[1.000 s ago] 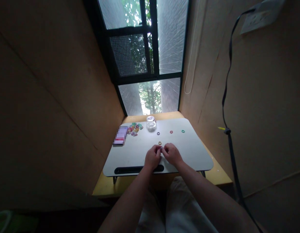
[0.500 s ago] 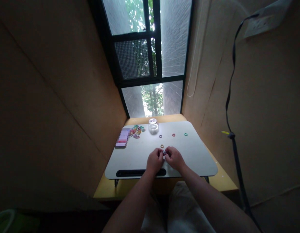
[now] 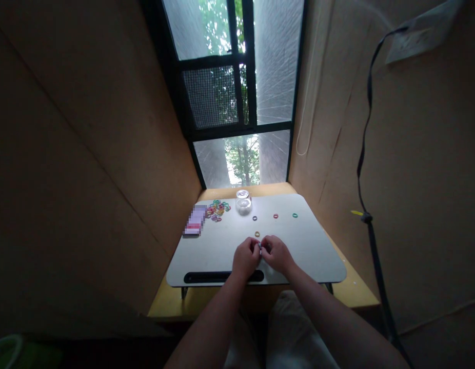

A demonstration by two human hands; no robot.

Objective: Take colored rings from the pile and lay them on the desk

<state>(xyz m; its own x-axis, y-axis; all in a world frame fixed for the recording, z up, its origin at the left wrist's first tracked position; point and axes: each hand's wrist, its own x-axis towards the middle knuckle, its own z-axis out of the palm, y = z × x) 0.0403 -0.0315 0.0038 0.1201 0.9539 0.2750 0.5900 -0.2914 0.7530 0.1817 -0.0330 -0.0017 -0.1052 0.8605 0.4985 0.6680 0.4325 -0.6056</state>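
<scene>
My left hand (image 3: 245, 257) and my right hand (image 3: 277, 254) meet over the front middle of a white folding table (image 3: 310, 256). The fingertips of both pinch a small greyish thing (image 3: 260, 246), mostly covered by the fingers, so its kind is unclear. Just beyond them lies a yellow ring-shaped band (image 3: 257, 234). Farther back, a dark purple band (image 3: 255, 218), a red band (image 3: 276, 216) and a green band (image 3: 295, 215) lie spaced in a row. To the left is a loose pile of coloured bands (image 3: 219, 209).
A clear round container (image 3: 243, 207) stands at the back, with a clear lid-like disc (image 3: 242, 194) behind it. At the left edge lies a blurred phone-like slab (image 3: 195, 221). A black slot (image 3: 206, 277) runs along the front. A dark cable (image 3: 370, 102) hangs at right.
Both hands stay together at the same place, with the fingers slightly shifted around the small thing. The whole view has moved down a little; the bands lie as before.
</scene>
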